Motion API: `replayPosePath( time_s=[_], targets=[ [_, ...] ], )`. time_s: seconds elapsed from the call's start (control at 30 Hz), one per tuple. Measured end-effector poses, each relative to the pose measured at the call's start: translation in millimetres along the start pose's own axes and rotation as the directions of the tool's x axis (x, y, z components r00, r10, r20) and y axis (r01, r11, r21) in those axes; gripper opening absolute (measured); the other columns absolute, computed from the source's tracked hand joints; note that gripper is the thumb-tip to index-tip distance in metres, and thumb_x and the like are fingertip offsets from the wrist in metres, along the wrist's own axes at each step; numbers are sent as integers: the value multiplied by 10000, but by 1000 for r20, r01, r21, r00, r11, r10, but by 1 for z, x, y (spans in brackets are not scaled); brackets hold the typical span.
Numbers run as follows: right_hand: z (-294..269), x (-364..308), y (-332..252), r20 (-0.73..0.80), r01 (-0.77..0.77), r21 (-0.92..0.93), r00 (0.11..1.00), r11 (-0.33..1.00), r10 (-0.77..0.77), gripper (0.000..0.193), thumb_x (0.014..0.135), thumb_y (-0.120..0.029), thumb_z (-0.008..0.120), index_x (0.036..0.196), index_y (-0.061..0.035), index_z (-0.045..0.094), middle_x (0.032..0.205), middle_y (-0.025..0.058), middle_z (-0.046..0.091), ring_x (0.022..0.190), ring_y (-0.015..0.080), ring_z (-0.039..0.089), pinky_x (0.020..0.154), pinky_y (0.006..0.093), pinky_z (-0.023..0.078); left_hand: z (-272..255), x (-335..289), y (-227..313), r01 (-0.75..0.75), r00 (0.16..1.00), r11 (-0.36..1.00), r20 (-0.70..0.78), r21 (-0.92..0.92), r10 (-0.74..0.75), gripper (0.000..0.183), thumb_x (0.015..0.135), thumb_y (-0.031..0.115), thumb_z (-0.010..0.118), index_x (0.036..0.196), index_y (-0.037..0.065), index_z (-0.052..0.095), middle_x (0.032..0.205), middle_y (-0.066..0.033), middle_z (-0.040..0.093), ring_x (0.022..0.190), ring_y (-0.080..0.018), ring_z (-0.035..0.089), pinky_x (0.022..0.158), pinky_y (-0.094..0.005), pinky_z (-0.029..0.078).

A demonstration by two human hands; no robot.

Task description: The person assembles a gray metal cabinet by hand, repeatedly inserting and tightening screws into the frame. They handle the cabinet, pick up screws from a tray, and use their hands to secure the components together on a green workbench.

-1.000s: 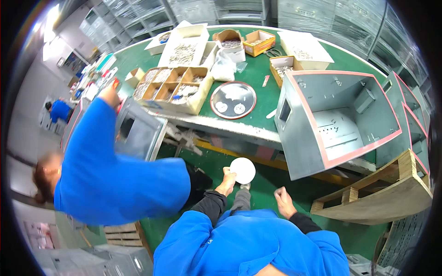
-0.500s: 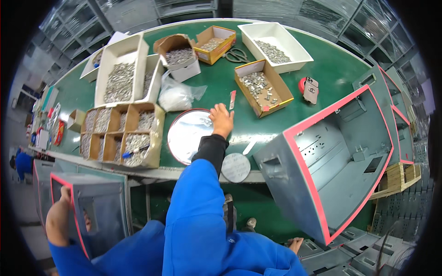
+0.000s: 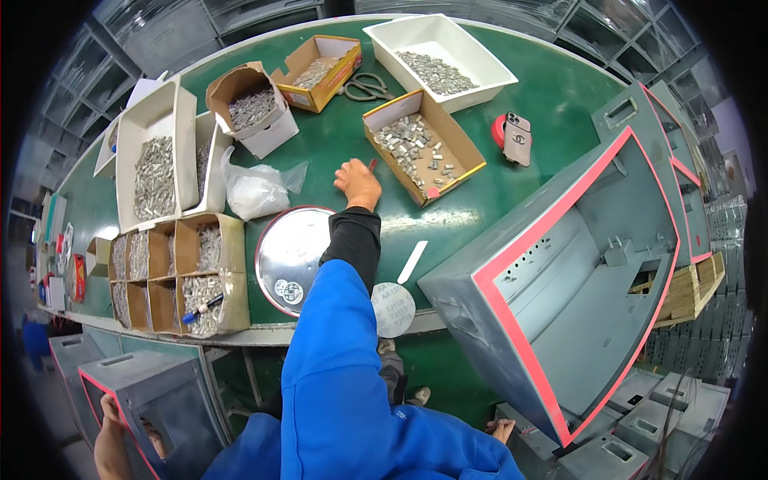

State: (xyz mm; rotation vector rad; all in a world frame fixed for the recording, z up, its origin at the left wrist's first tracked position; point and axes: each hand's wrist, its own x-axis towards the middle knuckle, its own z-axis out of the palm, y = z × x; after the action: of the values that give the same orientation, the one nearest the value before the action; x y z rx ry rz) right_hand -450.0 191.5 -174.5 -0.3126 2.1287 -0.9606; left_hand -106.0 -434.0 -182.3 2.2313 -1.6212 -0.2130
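Note:
My left hand (image 3: 358, 184), in a blue sleeve with a black cuff, reaches over the green table with its fingers curled. A small red strip (image 3: 372, 165) sticks out at the hand's right side; the rest of it is hidden. Close by are a round silver disc (image 3: 290, 254) with a red rim, partly behind my arm, and a cardboard tray (image 3: 462, 144) of small metal parts. Low at the right, my right hand (image 3: 502, 430) is partly seen beside my blue jacket, fingers loosely apart, nothing visible in them.
A pink-edged grey metal housing (image 3: 464, 280) overhangs the table's right front. Left stand a divided parts box (image 3: 234, 268), white bins (image 3: 132, 196) and a plastic bag (image 3: 254, 190). Scissors (image 3: 366, 86) and a phone (image 3: 518, 144) lie behind. Another person's hand (image 3: 112, 410) grips a grey box.
The view has shifted, so the table things sit further left. My left hand has moved onto the red strip, which lay uncovered beside it before. The lower-left hand still grips the grey box.

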Motion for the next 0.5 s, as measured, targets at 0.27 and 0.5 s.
replayPosePath(
  time_s=[0.27, 0.5],
  targets=[
    [10, 30, 14, 5, 100, 130, 995, 986, -101, 52, 904, -107, 411, 900, -125, 363, 653, 77, 509, 468, 101, 387, 434, 223, 343, -81, -121, -59, -430, 902, 873, -147, -231, 405, 244, 752, 15, 473, 991, 36, 518, 950, -124, 488, 836, -303, 448, 696, -423, 314],
    [24, 44, -15, 439, 303, 9, 855, 953, -276, 109, 942, -146, 393, 910, -47, 424, 770, 70, 515, 682, 136, 468, 633, 274, 400, -156, -374, -44, -422, 732, 783, 338, -458, 592, 118, 741, 15, 507, 853, 48, 489, 829, -73, 534, 803, -306, 462, 691, -426, 322]
  ],
)
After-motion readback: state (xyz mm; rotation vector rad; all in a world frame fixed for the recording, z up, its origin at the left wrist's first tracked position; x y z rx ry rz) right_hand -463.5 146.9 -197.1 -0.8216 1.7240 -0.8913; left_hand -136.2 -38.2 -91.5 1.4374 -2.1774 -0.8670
